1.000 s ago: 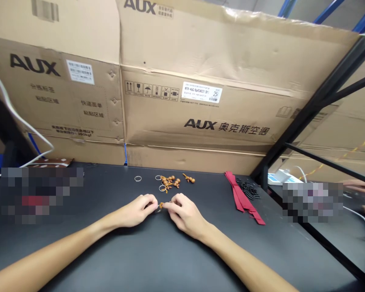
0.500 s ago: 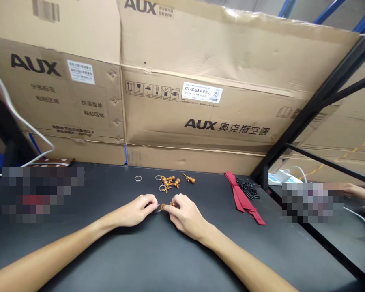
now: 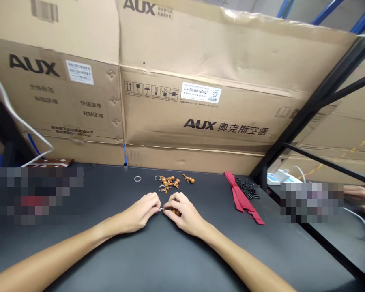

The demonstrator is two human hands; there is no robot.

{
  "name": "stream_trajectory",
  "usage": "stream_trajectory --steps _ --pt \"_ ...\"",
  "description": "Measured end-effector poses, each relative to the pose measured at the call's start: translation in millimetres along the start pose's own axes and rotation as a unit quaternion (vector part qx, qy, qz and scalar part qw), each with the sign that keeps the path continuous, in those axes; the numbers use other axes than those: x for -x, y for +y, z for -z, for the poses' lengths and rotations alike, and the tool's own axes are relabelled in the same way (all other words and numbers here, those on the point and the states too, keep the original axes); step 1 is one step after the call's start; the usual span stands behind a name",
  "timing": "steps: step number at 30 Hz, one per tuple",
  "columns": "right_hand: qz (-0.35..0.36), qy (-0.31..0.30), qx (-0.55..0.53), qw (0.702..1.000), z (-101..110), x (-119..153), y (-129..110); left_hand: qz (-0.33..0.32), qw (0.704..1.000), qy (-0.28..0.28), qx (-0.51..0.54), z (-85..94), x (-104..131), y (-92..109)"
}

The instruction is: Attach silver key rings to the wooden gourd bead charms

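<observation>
My left hand [image 3: 146, 209] is closed in a pinch on a metal key ring [image 3: 161, 209], most of which its fingers hide. Facing it, my right hand [image 3: 182, 211] is closed around a brown wooden gourd pendant [image 3: 175, 211], partly covered by the fingers. The two hands nearly meet just above the black table. Beyond them lies a small cluster of gourd pendants [image 3: 170, 181], some with key rings attached. A single gourd pendant [image 3: 189, 179] rests to the right of the cluster, and a loose key ring [image 3: 137, 179] to its left.
Red ribbon strips [image 3: 241, 196] lie on the black table [image 3: 124, 259] at right, beside a pile of black pieces [image 3: 247, 189]. Cardboard [image 3: 197, 109] walls the back. A black metal frame [image 3: 292, 125] stands at right, with another person's hands [image 3: 361, 198] beyond it.
My hands have drawn closer together and turned slightly. The key ring shows less between them, while more of the gourd pendant shows under my right fingers.
</observation>
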State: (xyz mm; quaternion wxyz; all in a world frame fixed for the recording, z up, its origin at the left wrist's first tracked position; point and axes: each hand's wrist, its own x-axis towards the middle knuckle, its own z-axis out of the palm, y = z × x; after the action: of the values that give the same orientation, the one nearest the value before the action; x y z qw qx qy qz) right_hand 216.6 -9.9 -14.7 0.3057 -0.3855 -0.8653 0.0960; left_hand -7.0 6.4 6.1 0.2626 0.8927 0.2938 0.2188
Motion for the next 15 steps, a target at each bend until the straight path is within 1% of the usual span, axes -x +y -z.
stream_trajectory --steps 3,6,8,11,15 --pt "-0.009 -0.009 0.021 1.000 -1 0 1 -0.033 0.997 -0.025 -0.068 2.2 0 0" --pt "-0.020 0.002 0.022 1.000 0 1 2 -0.044 0.992 -0.032 -0.113 6.9 2 -5" --pt "-0.027 0.004 0.014 1.000 1 2 4 -0.044 0.991 -0.023 -0.122 10.0 2 -9" --pt "-0.031 -0.006 0.004 0.999 2 3 4 -0.027 0.991 -0.006 -0.131 10.9 4 -13" --pt "-0.015 -0.022 -0.012 1.000 2 2 1 -0.014 0.987 0.032 -0.155 3.6 3 -9"
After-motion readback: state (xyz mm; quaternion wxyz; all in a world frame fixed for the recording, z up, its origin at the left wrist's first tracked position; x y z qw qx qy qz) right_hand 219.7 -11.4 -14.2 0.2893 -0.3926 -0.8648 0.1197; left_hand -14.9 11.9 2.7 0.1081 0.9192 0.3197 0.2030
